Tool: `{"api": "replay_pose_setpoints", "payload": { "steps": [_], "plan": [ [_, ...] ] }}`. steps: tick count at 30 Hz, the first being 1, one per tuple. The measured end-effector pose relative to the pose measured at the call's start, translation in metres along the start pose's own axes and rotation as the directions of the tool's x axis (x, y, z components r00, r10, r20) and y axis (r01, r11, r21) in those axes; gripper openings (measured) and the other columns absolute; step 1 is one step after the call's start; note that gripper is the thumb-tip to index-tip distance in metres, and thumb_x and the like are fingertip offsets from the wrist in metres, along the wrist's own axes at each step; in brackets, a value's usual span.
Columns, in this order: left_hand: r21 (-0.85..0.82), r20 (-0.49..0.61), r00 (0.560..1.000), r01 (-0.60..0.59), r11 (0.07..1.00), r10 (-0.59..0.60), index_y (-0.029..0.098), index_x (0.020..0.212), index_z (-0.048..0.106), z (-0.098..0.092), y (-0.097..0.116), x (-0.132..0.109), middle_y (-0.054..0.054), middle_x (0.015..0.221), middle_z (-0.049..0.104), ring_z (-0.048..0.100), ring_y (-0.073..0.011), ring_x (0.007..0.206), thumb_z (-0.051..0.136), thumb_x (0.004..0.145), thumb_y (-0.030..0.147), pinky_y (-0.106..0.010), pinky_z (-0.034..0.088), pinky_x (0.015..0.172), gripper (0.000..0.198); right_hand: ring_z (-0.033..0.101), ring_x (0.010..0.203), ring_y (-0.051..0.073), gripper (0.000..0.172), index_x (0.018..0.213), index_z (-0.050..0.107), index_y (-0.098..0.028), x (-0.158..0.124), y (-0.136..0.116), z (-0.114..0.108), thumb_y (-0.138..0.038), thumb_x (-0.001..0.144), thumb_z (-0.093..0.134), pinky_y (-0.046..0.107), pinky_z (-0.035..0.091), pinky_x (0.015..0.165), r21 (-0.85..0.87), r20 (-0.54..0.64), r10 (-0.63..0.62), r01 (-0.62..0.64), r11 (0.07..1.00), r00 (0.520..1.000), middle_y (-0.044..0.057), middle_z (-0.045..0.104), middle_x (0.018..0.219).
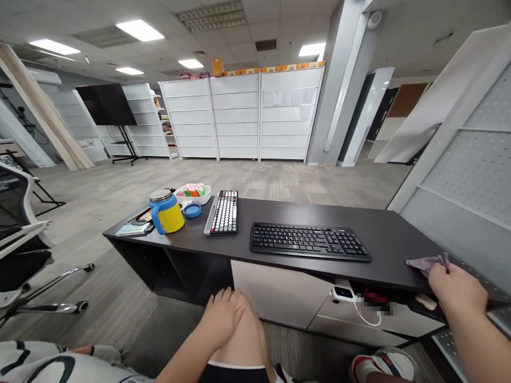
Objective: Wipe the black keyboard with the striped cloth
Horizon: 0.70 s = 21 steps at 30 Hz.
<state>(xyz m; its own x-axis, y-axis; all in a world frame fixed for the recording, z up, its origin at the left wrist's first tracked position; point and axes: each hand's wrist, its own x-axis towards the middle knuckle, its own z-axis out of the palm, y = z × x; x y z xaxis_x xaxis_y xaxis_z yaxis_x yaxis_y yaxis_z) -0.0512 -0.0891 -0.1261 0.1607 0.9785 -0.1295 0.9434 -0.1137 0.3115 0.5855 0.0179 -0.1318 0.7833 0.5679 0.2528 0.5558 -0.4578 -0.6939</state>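
At the right end of the dark desk (383,229), my right hand (457,287) is closed on a purple patterned cloth (427,263), which lies partly on the desktop. My left hand (222,315) rests flat on my bare knee, its fingers stretched out and holding nothing. Between them on the desktop lies a black keyboard (309,241). A second keyboard (224,213), with white round keys, is turned sideways to its left.
Left on the desk stand a yellow and blue mug (167,213), a blue lid (192,211) and a white tray (205,198) of colourful packets. Under the top are a white charger-like device (344,293) with a cable and a pale mouse (426,301). An office chair (24,255) stands left.
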Motion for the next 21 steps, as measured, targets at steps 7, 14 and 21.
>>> {"api": "replay_pose_setpoints", "payload": {
  "steps": [7, 14, 21],
  "plan": [
    [-0.234, -0.138, 0.988, 0.036, 0.972, -0.070, 0.014, 0.151, 0.060, 0.048, -0.054, 0.008, -0.019, 0.153, 0.060, 0.059, -0.0352, 0.138, 0.038, 0.106, 0.042, -0.053, 0.042, 0.120, 0.057, 0.061, 0.068, 0.039, 0.014, 0.056, 0.051, -0.029, 0.000, -0.027, 0.007, -0.038, 0.063, 0.059, 0.056, 0.048, 0.077, -0.025, -0.012, 0.066, -0.066, 0.998, 0.998, 0.004, 0.044, 0.056],
    [-0.451, -0.155, 0.978, 0.059, 0.891, -0.143, 0.017, 0.157, 0.052, 0.052, -0.074, -0.019, -0.015, 0.159, 0.055, 0.055, -0.0300, 0.145, 0.040, 0.107, 0.050, -0.046, 0.039, 0.125, 0.061, 0.066, 0.085, 0.043, 0.025, 0.062, 0.035, -0.030, -0.012, -0.039, 0.023, -0.034, 0.065, 0.059, 0.061, 0.047, 0.084, -0.019, -0.119, 0.100, -0.103, 0.994, 0.988, 0.005, 0.048, 0.064],
    [-0.509, -0.142, 0.985, 0.015, 0.861, -0.101, 0.016, 0.167, 0.037, 0.056, -0.023, -0.043, -0.016, 0.169, 0.045, 0.045, -0.0297, 0.155, 0.046, 0.104, 0.049, -0.047, 0.031, 0.131, 0.072, 0.069, 0.093, 0.052, 0.024, 0.063, 0.037, -0.031, -0.012, -0.038, 0.018, -0.036, 0.066, 0.060, 0.067, 0.048, 0.083, -0.009, -0.062, 0.060, -0.061, 0.998, 0.996, 0.005, 0.046, 0.060]
  ]
}}
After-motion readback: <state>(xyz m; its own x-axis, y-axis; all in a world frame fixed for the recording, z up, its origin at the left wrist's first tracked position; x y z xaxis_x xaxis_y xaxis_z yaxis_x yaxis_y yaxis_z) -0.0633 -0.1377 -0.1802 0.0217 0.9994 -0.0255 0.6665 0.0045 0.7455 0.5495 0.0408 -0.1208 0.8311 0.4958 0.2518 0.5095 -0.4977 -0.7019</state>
